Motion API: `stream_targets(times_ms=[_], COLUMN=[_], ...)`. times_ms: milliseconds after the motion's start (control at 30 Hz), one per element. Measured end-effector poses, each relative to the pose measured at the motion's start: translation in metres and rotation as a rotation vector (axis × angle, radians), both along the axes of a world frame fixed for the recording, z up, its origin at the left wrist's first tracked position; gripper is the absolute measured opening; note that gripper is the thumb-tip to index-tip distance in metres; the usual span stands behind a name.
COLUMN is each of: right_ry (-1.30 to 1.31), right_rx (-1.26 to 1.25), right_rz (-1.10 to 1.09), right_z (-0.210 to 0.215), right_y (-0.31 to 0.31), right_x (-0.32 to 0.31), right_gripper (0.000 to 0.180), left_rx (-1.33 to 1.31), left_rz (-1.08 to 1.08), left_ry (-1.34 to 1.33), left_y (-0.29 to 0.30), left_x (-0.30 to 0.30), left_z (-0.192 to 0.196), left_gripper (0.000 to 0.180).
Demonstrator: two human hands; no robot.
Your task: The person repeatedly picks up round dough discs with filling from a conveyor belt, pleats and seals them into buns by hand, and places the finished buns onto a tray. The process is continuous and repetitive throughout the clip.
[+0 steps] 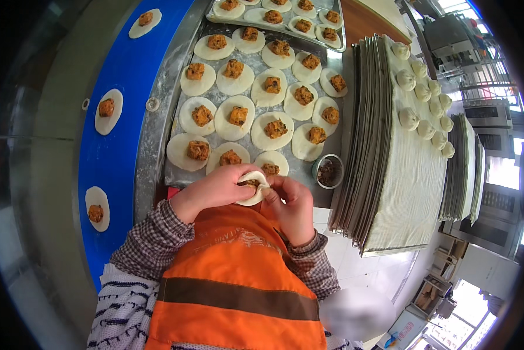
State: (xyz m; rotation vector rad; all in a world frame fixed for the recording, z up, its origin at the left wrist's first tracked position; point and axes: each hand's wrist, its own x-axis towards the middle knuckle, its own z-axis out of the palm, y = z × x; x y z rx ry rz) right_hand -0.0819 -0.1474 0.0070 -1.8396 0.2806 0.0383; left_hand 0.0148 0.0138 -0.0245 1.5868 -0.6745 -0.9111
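Observation:
A filled bun (251, 197) is held between my two hands above the near edge of the metal tray (177, 179). My left hand (220, 185) is wrapped round it from the left, with the thumb over the orange-brown filling. My right hand (291, 201) pinches the rim of the dough at its right side, where the edge is gathered. The top of the bun is still spread, so the filling shows. On the tray just beyond my hands lie several flat dough rounds (234, 116), each with a lump of filling.
A blue conveyor belt (119, 151) on the left carries more topped rounds. A small bowl (330, 171) of dark filling sits at the tray's right. Further right, pleated buns (409, 119) rest on a cloth-covered stack of trays (402, 198). Another tray (342, 26) of rounds is at the back.

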Motion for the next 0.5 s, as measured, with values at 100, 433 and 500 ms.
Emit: stream_targets(times_ms=[100,433,500], right_ry=[-0.395,-0.097,0.037], right_rx=[-0.517,-0.186,0.238], right_rz=[0.129,0.013,-0.146], right_z=[0.001,-0.004,0.001], right_y=[-0.002,0.003,0.011], right_x=[0.000,-0.008,-0.004], right_gripper=[0.015,0.011,0.012], left_rx=[0.311,0.125,0.164], left_rz=[-0.140,0.048,0.154], left_ry=[0.307,0.534,0.411], left_y=[-0.001,0.002,-0.001], left_x=[0.011,0.010,0.002], left_z=[0.026,0.017,0.019], left_gripper=[0.035,0.032,0.029])
